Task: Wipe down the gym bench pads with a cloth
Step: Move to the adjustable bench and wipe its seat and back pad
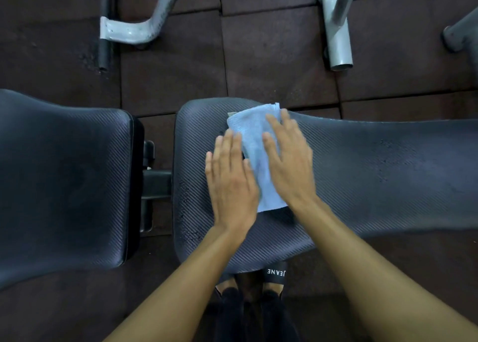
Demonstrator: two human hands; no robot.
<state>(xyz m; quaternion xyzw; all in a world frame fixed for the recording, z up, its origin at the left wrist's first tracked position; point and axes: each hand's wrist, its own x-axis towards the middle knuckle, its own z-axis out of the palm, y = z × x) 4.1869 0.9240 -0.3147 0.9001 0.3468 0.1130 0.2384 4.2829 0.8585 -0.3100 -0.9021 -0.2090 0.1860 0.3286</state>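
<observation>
- Two bare forearms are reaching up from the bottom of the frame, above a black sandal (276, 272) with white letters.
- Left grip (232, 178) is lying flat and released, fingers straight, pressing on the left edge of the light blue cloth (254, 134).
- Right grip (289, 165) is also lying flat and released, pressing on the right side of the cloth.
- Cloth is lying folded near the centre of the frame, on the left end of the long pad (375, 176) of the table.
- Short pad (64, 181) is sitting at the left, across a gap.
- Grey metal legs (336, 31) are standing on the dark floor (271, 57) at the top.
</observation>
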